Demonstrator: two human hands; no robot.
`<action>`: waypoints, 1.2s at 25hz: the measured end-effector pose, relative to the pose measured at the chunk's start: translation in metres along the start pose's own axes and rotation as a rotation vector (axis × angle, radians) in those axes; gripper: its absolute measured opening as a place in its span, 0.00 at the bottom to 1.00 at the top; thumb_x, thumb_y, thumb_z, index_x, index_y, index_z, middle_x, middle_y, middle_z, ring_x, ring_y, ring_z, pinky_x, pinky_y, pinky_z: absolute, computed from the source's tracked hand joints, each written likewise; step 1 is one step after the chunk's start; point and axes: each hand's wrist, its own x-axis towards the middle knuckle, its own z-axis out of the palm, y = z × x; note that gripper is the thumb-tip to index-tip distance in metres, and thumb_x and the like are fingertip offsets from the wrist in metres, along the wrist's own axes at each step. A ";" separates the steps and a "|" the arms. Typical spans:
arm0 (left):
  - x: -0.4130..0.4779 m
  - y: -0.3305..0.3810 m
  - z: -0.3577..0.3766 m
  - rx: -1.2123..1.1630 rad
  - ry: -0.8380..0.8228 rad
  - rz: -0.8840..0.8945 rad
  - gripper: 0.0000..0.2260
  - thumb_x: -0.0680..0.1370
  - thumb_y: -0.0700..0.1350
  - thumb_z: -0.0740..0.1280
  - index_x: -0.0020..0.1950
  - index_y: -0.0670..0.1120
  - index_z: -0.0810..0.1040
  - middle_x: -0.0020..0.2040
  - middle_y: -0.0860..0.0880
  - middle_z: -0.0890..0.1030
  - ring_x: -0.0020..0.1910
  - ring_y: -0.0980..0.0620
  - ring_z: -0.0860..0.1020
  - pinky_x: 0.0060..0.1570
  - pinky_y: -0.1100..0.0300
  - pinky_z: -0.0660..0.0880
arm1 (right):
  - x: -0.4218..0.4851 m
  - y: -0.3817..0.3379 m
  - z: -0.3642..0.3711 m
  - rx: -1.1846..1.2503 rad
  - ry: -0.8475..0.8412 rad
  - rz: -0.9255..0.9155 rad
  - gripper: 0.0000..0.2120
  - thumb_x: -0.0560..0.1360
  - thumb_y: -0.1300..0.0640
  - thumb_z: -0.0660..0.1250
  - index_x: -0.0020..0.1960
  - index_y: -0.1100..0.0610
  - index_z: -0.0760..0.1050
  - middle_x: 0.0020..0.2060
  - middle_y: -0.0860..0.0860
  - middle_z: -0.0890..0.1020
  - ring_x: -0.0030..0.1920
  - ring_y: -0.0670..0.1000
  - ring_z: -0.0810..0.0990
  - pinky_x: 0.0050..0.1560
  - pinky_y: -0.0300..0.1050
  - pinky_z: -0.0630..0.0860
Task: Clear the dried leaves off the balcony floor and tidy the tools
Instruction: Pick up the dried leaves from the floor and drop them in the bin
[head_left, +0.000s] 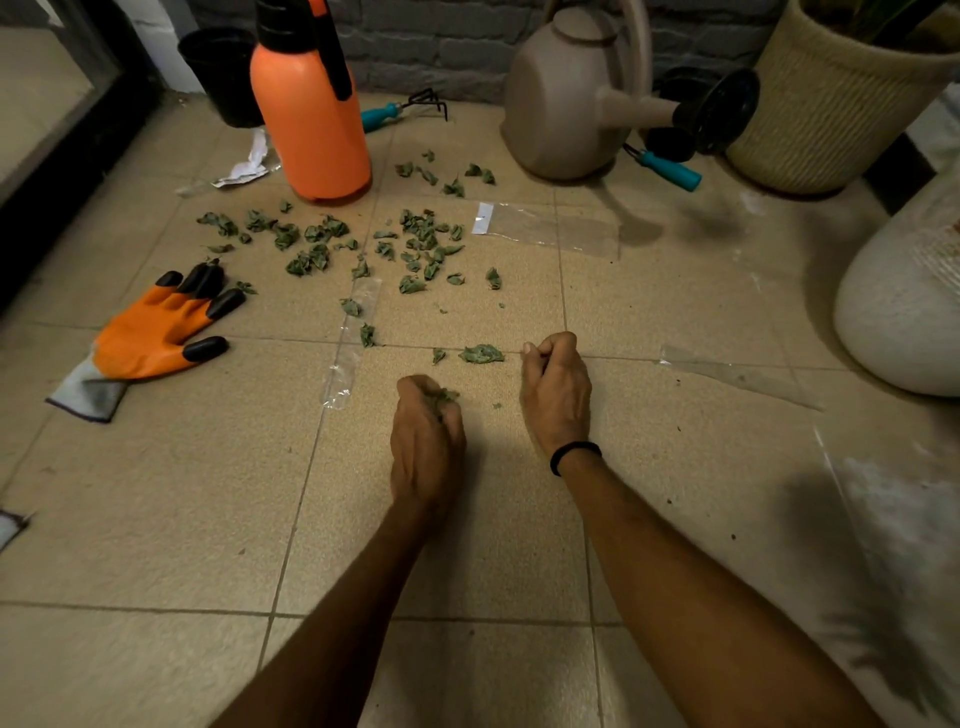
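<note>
**Green dried leaves (418, 228) on balcony tiles**

The dried leaves lie scattered on the tiled floor (156, 519) just before the orange sprayer (311, 119). Farther from the sprayer, the left hand (426, 434) clutches a clump of them; the right hand (556, 387) is clenched beside it.

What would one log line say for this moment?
left hand: grips leaves | right hand: curled near leaf | loose leaves on floor

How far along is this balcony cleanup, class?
Done: the near tiles look almost leaf-free. In hand: the left hand grips a clump; the right hand curls beside a leaf. Left: most leaves, plus glove, rake and sprayer.
</note>
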 end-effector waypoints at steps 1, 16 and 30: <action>0.001 0.000 0.000 0.008 0.017 0.008 0.11 0.81 0.42 0.59 0.63 0.48 0.68 0.48 0.48 0.77 0.40 0.53 0.75 0.39 0.58 0.73 | -0.001 0.000 0.000 -0.035 -0.009 -0.021 0.09 0.83 0.50 0.59 0.49 0.55 0.67 0.37 0.50 0.75 0.37 0.49 0.73 0.34 0.40 0.68; 0.017 -0.003 -0.007 0.238 0.033 -0.001 0.13 0.86 0.48 0.50 0.67 0.49 0.69 0.50 0.47 0.79 0.38 0.50 0.78 0.37 0.49 0.79 | 0.003 -0.016 0.005 0.041 0.058 0.048 0.17 0.81 0.43 0.61 0.50 0.59 0.75 0.45 0.53 0.77 0.40 0.46 0.72 0.39 0.40 0.71; 0.064 0.005 0.004 0.763 -0.081 0.019 0.20 0.84 0.61 0.54 0.66 0.47 0.65 0.53 0.44 0.79 0.38 0.45 0.79 0.33 0.54 0.70 | 0.003 -0.022 0.017 0.238 -0.012 0.128 0.03 0.81 0.57 0.59 0.51 0.56 0.69 0.39 0.50 0.75 0.37 0.49 0.73 0.36 0.46 0.73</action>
